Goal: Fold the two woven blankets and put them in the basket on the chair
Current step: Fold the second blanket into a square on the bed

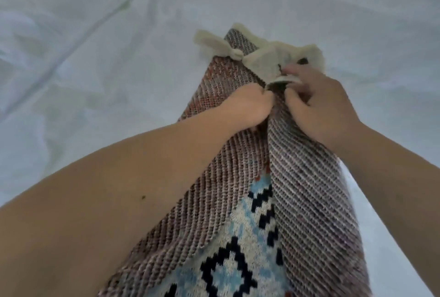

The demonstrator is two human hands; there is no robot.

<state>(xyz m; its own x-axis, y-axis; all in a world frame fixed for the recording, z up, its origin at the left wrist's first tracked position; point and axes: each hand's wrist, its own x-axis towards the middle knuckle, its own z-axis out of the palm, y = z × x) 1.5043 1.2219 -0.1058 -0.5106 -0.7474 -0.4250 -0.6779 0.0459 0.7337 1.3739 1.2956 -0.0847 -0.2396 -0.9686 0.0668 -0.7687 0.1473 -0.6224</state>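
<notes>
A woven blanket [309, 189] lies lengthwise on the white bed, its two long sides folded toward the middle. The striped brown-grey back faces up, and a blue, white and black diamond pattern shows in the gap near me. Cream tassels [238, 52] fringe its far end. My left hand [247, 104] grips the left flap's edge at the middle seam. My right hand [321, 104] pinches the right flap's edge beside it, fingertips near the fringe. Only one blanket is in view; the basket and chair are out of view.
The wrinkled white bedsheet [107, 47] spreads around the blanket to the left, far side and right. My bare forearms cross the lower part of the view.
</notes>
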